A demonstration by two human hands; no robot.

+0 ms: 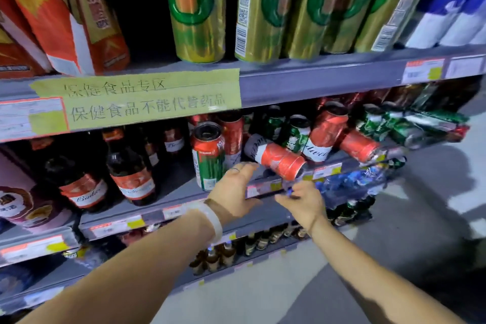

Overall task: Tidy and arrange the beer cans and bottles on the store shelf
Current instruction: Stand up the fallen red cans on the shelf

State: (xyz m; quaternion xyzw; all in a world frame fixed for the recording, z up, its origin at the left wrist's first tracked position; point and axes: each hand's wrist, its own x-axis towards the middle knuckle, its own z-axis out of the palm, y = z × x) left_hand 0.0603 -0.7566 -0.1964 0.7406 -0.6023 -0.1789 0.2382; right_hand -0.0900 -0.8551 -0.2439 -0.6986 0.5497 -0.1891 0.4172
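Observation:
On the middle shelf (pixel 184 197) a red-and-green can (pixel 209 155) stands upright. A red-and-white can (pixel 278 158) lies on its side beside it, its end over the shelf edge. More red cans (pixel 326 131) and green cans (pixel 297 134) lean in a jumble behind. Dark beer bottles (pixel 131 173) with red labels stand to the left. My left hand (pixel 234 192) reaches between the upright can and the fallen can, fingers relaxed, holding nothing. My right hand (pixel 302 202) hovers just below the fallen can's end, fingers loosely curled, holding nothing that I can see.
Tall gold-green cans (pixel 197 8) and orange cartons (pixel 65 21) fill the upper shelf, which carries a yellow paper sign (pixel 142 98). Green can packs (pixel 410 123) lie at the right. Small bottles (pixel 228 252) line the lower shelf. Grey floor (pixel 394 258) is on the right.

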